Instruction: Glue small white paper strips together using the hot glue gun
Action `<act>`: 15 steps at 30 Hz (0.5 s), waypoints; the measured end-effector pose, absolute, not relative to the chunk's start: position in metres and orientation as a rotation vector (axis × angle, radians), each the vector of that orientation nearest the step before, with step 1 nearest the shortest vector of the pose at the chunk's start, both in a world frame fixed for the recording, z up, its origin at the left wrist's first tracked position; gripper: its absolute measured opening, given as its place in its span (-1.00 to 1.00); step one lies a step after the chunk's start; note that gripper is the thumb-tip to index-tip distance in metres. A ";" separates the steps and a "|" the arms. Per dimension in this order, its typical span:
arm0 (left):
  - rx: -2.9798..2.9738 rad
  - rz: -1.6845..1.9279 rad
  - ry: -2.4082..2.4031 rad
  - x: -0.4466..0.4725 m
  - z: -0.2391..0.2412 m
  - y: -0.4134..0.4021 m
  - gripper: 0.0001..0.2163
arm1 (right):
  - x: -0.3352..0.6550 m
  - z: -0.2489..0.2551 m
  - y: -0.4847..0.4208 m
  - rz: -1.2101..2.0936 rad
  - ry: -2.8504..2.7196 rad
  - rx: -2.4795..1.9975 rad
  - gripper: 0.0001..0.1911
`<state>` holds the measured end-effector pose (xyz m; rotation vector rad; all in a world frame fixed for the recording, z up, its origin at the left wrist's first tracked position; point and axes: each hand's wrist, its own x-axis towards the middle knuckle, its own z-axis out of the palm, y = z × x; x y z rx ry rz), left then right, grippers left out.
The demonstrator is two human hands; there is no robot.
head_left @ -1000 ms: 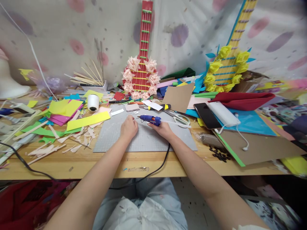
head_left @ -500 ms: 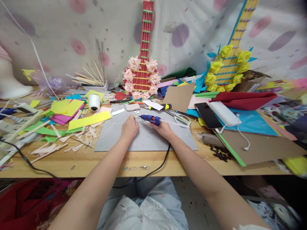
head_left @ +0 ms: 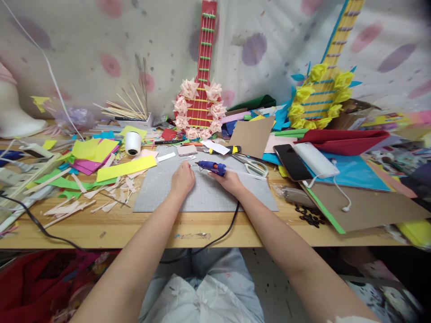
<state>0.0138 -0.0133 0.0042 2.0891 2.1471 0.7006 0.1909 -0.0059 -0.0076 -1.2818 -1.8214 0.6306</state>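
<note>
My right hand (head_left: pixel 229 180) is wrapped round a blue glue gun (head_left: pixel 214 168), whose nozzle points left. A clear glue stick (head_left: pixel 247 173) runs out of its back end, and a black cord hangs down below my wrist. Close to the nozzle, my left hand (head_left: pixel 183 178) is closed, fingertips pinched together. Whatever is in that pinch is too small to make out. Both hands are over the grey cutting mat (head_left: pixel 161 190). Just beyond my left hand lie small white pieces (head_left: pixel 190 157) and a pale pink rectangle (head_left: pixel 186 150).
Behind the mat stands a red paper guitar (head_left: pixel 204 101) with pink flowers; a yellow one (head_left: pixel 321 96) leans at right. Scissors (head_left: pixel 255 168), a utility knife (head_left: pixel 232 149) and a phone (head_left: pixel 291 161) lie right. Paper scraps (head_left: pixel 107 193) and a white cup-shaped object (head_left: pixel 133 143) are left.
Almost nothing differs. The view has shifted very slightly, while both hands and the glue gun keep their places over the mat.
</note>
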 end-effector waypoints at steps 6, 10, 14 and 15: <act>2.094 0.692 2.150 0.014 0.003 -0.013 -0.80 | 0.191 -0.007 -0.006 0.623 -1.833 -1.302 -0.60; 2.096 0.695 2.153 0.014 0.004 -0.014 -0.80 | 0.190 -0.006 -0.007 0.616 -1.839 -1.317 -0.60; 2.074 0.668 2.173 0.015 0.006 -0.014 -0.79 | 0.189 -0.002 -0.010 0.613 -1.848 -1.313 -0.62; 2.073 0.667 2.174 0.015 0.006 -0.014 -0.79 | 0.189 -0.001 -0.010 0.614 -1.852 -1.308 -0.62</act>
